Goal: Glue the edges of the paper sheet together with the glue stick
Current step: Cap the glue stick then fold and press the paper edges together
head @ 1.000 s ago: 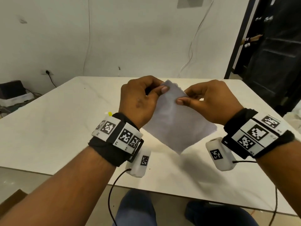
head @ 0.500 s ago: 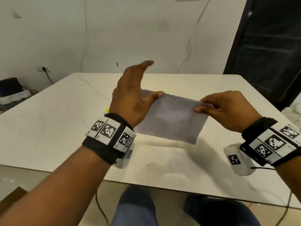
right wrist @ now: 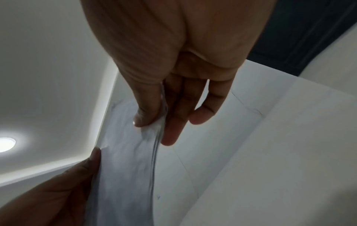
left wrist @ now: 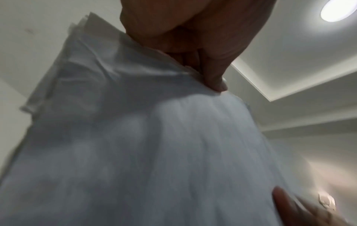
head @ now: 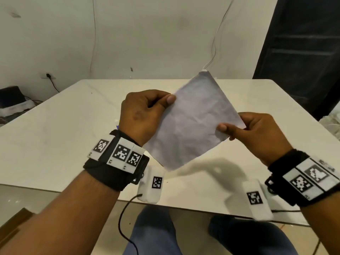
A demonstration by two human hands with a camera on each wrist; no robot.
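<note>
A: What are the hands doing?
B: The left hand pinches the paper sheet at its left corner, thumb on the near face and the other fingers curled behind. The right hand pinches the sheet's right corner the same way; the right wrist view shows several layered edges caught between thumb and fingers.

A: And where is the sheet?
B: Held in the air above the white table, turned like a diamond, one corner pointing up toward the wall and one down toward the table's near edge. It looks creased. Its shadow falls on the table under the right hand.

A: Anything else around the table?
B: Below its near edge, the person's knees in blue trousers.
</note>
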